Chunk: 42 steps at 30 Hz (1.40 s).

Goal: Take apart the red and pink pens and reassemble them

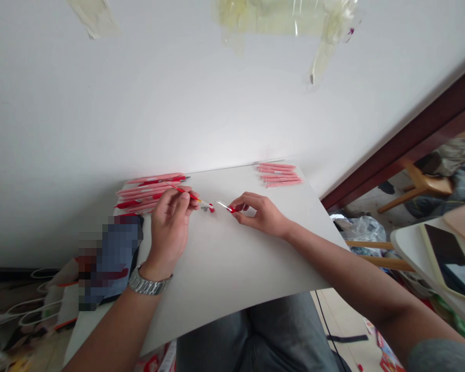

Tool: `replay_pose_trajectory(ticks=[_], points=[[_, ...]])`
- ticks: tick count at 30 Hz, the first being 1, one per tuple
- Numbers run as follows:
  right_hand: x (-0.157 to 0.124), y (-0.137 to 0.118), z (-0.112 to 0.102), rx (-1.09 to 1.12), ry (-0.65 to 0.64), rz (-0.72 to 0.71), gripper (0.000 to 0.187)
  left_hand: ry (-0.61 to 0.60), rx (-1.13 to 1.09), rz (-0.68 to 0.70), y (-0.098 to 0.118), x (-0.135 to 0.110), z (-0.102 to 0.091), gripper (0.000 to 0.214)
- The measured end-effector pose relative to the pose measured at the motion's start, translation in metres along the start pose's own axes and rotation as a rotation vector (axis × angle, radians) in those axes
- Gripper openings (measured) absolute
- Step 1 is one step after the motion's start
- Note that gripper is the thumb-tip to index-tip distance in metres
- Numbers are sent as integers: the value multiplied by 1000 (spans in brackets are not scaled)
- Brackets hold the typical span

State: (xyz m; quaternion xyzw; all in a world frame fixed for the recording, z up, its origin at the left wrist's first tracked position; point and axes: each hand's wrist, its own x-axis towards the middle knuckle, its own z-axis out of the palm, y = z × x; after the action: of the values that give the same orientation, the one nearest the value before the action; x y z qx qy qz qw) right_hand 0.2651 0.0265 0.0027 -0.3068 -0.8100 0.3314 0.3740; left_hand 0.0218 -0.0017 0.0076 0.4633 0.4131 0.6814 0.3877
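Observation:
My left hand [174, 214], with a metal watch [149, 281] at the wrist, pinches a thin red pen refill [194, 197] that has a yellowish stretch and a pale tip pointing right. Across from it, my right hand [259, 211] holds a small clear piece with a red end [225, 206] between thumb and fingers. The exact kind of that piece is too small to make out. Between the hands, small red and grey parts [211, 208] appear at the table top, close to the refill's tip. Pink and red pens [139, 194] lie in a pile beside my left hand.
A row of pink pens [281, 175] lies at the table's back right. The white table [232, 268] stands against a wall [158, 103]. A dark blue, partly pixelated item [120, 253] lies on its left edge. To the right is another table [408, 243] with a dark-screened device [445, 253].

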Motion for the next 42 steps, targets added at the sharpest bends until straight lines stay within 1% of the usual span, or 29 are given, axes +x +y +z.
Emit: replay_pose_trajectory(ticks=[5,13,20,26,30,34,42], points=[[1,-1,0,-7,-12,9,14,24,19,-18,2,-1,0,23],[1,-2,0,-16,-3,6,13,7,26,-37,3,-3,1,27],[1,-1,0,-4,4,-13,14,-71,38,-62,1,-7,3,27],[1,-2,0,-6,12,-24,14,-148,136,-78,0,-13,6,23],[1,-2,-1,-9,4,-34,14,-201,173,-118,0,-15,5,23],[1,-2,-1,-7,11,-49,13,-206,172,-150,-2,-15,2,23],[-1,0,0,-3,16,-76,13,-204,135,-137,-2,-15,2,21]])
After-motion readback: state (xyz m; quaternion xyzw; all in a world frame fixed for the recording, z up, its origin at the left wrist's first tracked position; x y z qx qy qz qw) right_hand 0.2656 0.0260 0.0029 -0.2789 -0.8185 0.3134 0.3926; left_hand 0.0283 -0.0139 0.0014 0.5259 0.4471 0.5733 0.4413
